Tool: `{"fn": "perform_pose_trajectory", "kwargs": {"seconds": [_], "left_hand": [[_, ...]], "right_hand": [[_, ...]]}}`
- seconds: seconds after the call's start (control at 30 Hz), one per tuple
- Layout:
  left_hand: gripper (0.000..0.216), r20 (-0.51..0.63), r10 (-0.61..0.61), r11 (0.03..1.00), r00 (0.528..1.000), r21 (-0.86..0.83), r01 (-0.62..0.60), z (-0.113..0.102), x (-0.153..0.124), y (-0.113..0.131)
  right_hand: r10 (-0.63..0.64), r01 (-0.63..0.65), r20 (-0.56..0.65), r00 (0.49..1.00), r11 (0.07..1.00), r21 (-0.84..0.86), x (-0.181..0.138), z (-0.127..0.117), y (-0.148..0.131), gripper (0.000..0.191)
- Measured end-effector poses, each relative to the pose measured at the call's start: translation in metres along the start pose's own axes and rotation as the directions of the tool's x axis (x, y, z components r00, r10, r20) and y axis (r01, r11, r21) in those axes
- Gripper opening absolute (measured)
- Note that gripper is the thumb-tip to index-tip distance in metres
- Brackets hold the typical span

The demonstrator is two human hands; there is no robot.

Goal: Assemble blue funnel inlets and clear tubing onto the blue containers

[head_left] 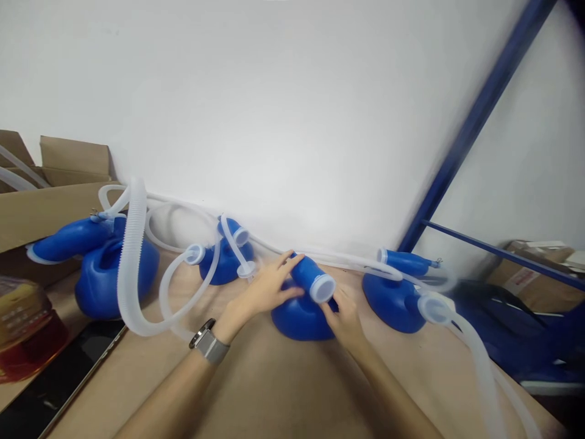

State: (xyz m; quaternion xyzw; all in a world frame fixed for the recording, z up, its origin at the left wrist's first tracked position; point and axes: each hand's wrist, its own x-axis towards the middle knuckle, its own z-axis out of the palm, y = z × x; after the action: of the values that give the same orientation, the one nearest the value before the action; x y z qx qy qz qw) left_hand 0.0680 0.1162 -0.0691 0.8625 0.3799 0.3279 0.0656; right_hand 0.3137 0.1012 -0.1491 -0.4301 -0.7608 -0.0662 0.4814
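White wall (292, 122) and pale table (256, 378), with a blue plastic jug (297, 323) steadied between two bare hands.
Set at the table's middle, the jug is within easy reach of both sides. Its blue spout (304, 272) is angled so that the white rim (323, 288) is turned toward the wearer, seemingly for a clear view of it. By the left hand (262, 289), fingers are spread over the spout's far end, thumb apart, probably to check any rocking. By the right hand (345, 314), the jug is touched just below the rim; whether anything is pinched there cannot be told. Similar jugs are ranged at left (98, 292) and right (393, 305), kept apart perhaps to leave working room.
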Motion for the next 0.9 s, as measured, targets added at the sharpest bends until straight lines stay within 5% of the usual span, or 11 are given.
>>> {"fn": "perform_pose_trajectory", "kwargs": {"seconds": [0.27, 0.5, 0.63, 0.7, 0.9], "left_hand": [[0.07, -0.084, -0.015, 0.987, 0.996, 0.155, 0.029, 0.018, -0.001, 0.0], [0.065, -0.109, 0.016, 0.968, 0.994, 0.251, 0.012, 0.021, -0.004, 0.0], [0.058, -0.085, 0.107, 0.963, 0.991, 0.256, -0.082, 0.017, -0.001, 0.006], [0.059, -0.076, 0.147, 0.962, 0.986, 0.243, -0.125, 0.016, -0.001, 0.009], [0.08, -0.07, 0.179, 0.971, 0.981, 0.17, -0.166, 0.014, -0.003, 0.008]], "right_hand": [[-0.05, 0.044, 0.129, 0.99, 0.998, 0.05, 0.01, -0.013, -0.012, 0.027], [-0.032, -0.006, 0.5, 0.866, 0.997, 0.075, 0.045, -0.063, -0.047, 0.015], [0.17, -0.198, 0.344, 0.924, 0.979, 0.049, 0.048, -0.064, -0.061, 0.056], [0.152, -0.168, 0.269, 0.951, 0.985, 0.037, 0.044, -0.056, -0.067, 0.074], [-0.036, 0.037, 0.096, 0.995, 0.999, -0.012, 0.031, -0.028, -0.073, 0.031]]}}
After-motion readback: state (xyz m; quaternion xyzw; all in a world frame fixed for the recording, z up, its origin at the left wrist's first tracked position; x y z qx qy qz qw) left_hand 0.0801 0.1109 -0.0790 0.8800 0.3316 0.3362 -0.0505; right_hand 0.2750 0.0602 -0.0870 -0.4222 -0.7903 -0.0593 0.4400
